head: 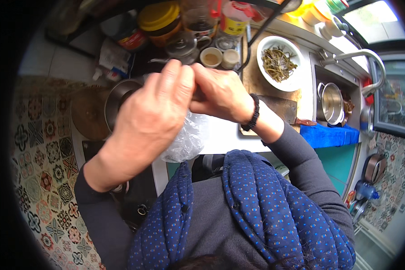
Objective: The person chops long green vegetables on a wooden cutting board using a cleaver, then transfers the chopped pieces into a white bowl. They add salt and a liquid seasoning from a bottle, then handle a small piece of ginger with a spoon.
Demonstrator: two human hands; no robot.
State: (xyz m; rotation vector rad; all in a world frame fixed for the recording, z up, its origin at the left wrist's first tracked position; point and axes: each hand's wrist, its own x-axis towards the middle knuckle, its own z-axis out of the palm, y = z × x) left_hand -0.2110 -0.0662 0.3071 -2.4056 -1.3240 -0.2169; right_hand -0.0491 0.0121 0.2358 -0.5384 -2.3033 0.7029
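Observation:
My left hand and my right hand meet over the counter, knuckles up and fingers curled inward. Their fingertips are hidden, and a dark gap shows between them; what they pinch cannot be made out. A black hair tie circles my right wrist. Below the hands, a crumpled clear plastic bag reaches the edge of the white counter. Partly behind my left hand sits a metal pan. A cleaver with a wooden handle lies near my right forearm.
Long greenish-brown vegetable strips fill part of a white bowl on a wooden cutting board. A steel pot stands in the sink under the faucet. Blue cloth drapes over the sink's front. Jars and a glass teapot crowd the back.

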